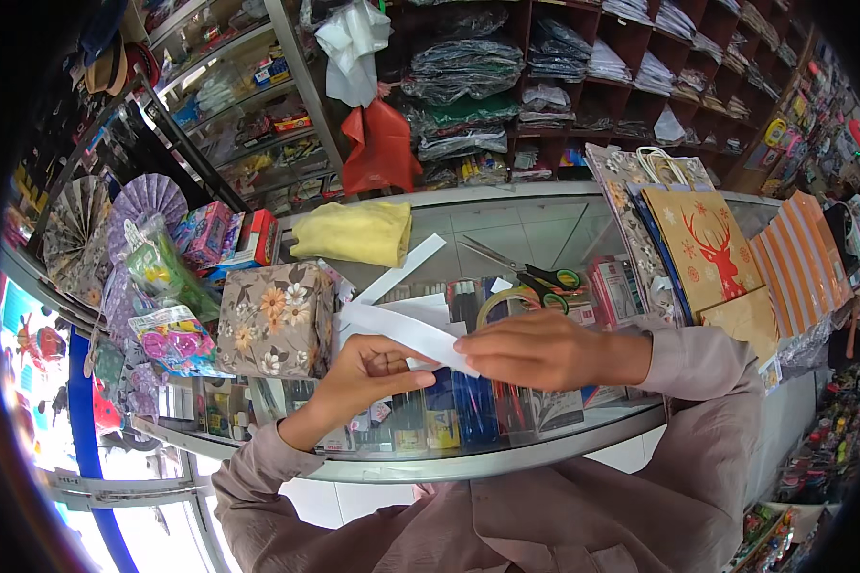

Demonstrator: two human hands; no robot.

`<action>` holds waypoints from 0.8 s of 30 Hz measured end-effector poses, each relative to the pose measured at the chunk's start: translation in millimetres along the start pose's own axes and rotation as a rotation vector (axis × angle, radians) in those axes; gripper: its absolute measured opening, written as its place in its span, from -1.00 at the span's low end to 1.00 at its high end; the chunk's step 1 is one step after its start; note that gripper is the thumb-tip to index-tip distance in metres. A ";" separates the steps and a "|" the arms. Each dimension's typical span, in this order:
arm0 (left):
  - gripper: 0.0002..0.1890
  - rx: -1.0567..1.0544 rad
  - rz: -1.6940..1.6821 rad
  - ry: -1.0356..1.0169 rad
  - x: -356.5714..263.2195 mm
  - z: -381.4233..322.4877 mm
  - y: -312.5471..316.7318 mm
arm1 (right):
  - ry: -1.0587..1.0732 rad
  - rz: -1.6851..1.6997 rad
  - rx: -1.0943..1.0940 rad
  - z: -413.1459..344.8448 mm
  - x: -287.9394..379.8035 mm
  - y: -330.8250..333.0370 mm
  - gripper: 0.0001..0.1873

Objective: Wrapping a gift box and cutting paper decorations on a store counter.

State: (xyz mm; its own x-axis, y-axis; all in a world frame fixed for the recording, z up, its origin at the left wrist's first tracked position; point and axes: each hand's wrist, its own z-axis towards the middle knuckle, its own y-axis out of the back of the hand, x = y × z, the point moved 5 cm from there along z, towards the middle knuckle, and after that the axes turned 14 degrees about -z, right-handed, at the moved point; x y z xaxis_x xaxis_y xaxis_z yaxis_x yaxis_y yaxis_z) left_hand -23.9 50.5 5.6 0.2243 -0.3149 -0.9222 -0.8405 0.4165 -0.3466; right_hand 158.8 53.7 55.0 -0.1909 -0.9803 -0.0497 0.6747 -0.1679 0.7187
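A white paper strip (401,331) slants across the space between my hands, above a glass display counter. My right hand (537,349) pinches its right end between fingers and thumb. My left hand (365,376) is just below the strip, fingers curled in and partly behind it, thumb pointing right; whether it grips the paper is unclear. Another white strip (406,267) lies on the glass behind. Scissors with black and green handles (545,281) rest beyond my right hand, next to a roll of clear tape (489,309). Left of my left hand stands a box wrapped in floral paper (276,320).
A folded yellow cloth (351,233) lies at the counter's back. Paper gift bags (717,243) stand at the right. Paper fans (147,204) and packaged toys (175,340) crowd the left. A red plastic bag (378,150) hangs before shelves of wrapped clothes (466,68).
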 end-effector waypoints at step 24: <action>-0.78 -0.207 0.108 -0.191 6.2 11.6 8.4 | -0.788 0.062 0.604 -78.8 -75.8 19.2 -0.59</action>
State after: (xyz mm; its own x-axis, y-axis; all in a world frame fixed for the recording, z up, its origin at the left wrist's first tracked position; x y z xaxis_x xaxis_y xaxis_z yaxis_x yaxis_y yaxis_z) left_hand -23.8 62.0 -5.0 0.2007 -0.1040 -0.9741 -0.9427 0.2501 -0.2209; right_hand 242.4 116.6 18.0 -0.7347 -0.5996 0.3175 0.2652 0.1770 0.9478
